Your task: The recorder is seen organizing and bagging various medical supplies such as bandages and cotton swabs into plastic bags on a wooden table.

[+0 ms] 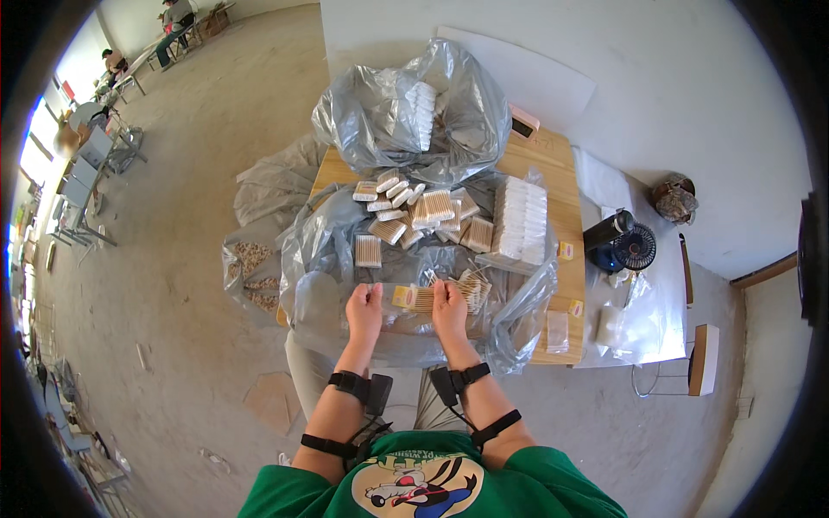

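My left hand (pixel 364 316) is closed on one end of a small clear plastic bag (pixel 386 293) with a yellow label (pixel 403 296). My right hand (pixel 449 318) pinches a bundle of wooden-stick cotton swabs (pixel 422 300) at the bag's other side; how far the sticks lie inside the bag is hard to tell. Loose cotton swabs (pixel 473 289) fan out just beyond my right fingers. Farther back lies a heap of packed cotton swabs (pixel 436 207), some sticks up, some with white ends showing. Grey plastic sheeting (pixel 324 315) spreads beneath both hands.
A large grey bag (pixel 363 112) with white packs stands at the back of the wooden table (pixel 563 207). Stacked white packs (pixel 521 220) sit right of the heap. A side table (pixel 639 332) at right carries a small fan (pixel 635 248) and a black bottle (pixel 609 228). People sit far left.
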`<move>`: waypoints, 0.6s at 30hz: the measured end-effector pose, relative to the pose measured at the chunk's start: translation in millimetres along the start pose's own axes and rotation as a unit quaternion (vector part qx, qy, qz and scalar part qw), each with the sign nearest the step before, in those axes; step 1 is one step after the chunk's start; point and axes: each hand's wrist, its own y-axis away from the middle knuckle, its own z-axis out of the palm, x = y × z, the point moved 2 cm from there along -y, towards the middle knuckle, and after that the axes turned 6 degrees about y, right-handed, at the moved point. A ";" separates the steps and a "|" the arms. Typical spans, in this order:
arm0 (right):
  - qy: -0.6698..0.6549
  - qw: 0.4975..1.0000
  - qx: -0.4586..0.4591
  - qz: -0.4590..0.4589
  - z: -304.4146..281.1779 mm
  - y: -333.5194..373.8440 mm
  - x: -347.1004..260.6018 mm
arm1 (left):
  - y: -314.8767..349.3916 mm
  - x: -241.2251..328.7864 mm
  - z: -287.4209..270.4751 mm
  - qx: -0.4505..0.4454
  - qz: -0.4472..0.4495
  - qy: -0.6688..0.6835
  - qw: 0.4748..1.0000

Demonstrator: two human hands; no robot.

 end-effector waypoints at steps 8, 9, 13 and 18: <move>0.114 0.978 0.042 -0.169 -11.7 -24.3 -10.2 | -15.1 -14.6 -20.6 0.014 -0.029 0.000 0.999; 0.169 0.949 0.080 -0.253 -16.2 -22.8 -25.3 | -14.6 -13.2 -23.0 0.014 -0.018 -0.003 1.000; 0.065 0.986 -0.055 -0.146 -4.8 -6.1 -23.6 | -10.3 7.6 -20.0 0.001 0.001 0.002 1.000; -0.304 0.921 -0.194 0.148 30.1 6.1 -1.0 | -6.6 18.1 -17.5 -0.049 -0.013 0.089 0.995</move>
